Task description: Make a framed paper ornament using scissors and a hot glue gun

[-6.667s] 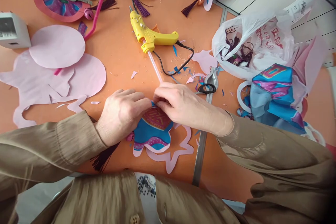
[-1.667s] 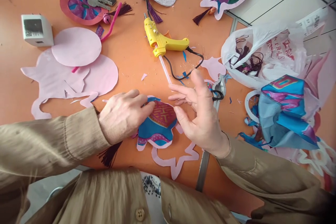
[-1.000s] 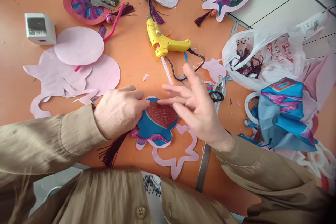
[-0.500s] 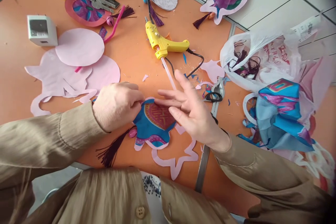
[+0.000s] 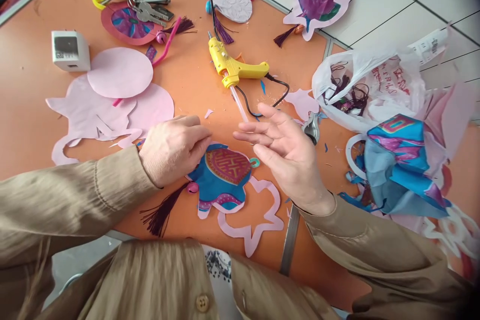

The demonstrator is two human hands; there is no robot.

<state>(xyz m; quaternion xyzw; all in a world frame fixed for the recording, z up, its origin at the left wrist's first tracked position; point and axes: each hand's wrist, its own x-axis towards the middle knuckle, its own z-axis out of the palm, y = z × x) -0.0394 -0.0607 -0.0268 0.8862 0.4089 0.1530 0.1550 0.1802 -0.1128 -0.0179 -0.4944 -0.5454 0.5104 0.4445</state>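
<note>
My left hand (image 5: 173,150) is closed in a loose fist beside the upper left edge of a blue animal-shaped fabric cutout (image 5: 221,185). Whatever its fingers may pinch is hidden. My right hand (image 5: 287,155) hovers open to the upper right of the cutout, fingers stretched and apart. A red patterned patch tops the cutout, which has pink edging. On its right side is a small turquoise ring (image 5: 254,162). A pink bell (image 5: 192,188) and a dark tassel (image 5: 161,212) extend from its left. Below right lies a cut pink outline strip (image 5: 275,222).
A yellow glue gun (image 5: 232,67) with its cord lies ahead. Pink paper shapes (image 5: 120,72), a white charger cube (image 5: 70,50) and keys (image 5: 148,12) are at left. At right are a plastic bag (image 5: 397,85), blue fabric scraps (image 5: 397,170) and scissors (image 5: 312,127).
My right hand has moved right, off the cutout, and the turquoise ring now shows. My left hand remains closed and has shifted slightly right in view. The camera view has shifted a little.
</note>
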